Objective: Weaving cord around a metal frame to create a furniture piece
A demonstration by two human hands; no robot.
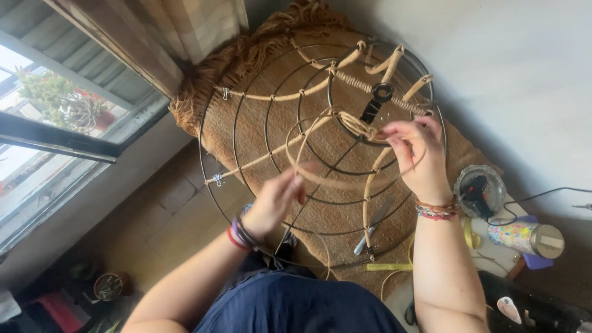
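The left hand is motion-blurred, its fingers indistinct.

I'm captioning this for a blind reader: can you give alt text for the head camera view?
Seen from above, a person's right hand pinches a tan cord against a round wire frame partly wrapped in cord, while the left hand pulls the strand's loop toward the body. The frame stands on a tan woven mat; scissors lie beneath it.

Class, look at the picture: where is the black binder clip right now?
The black clip sits on the wire frame in the upper middle of the head view, just above the right hand and the wrapped cord.
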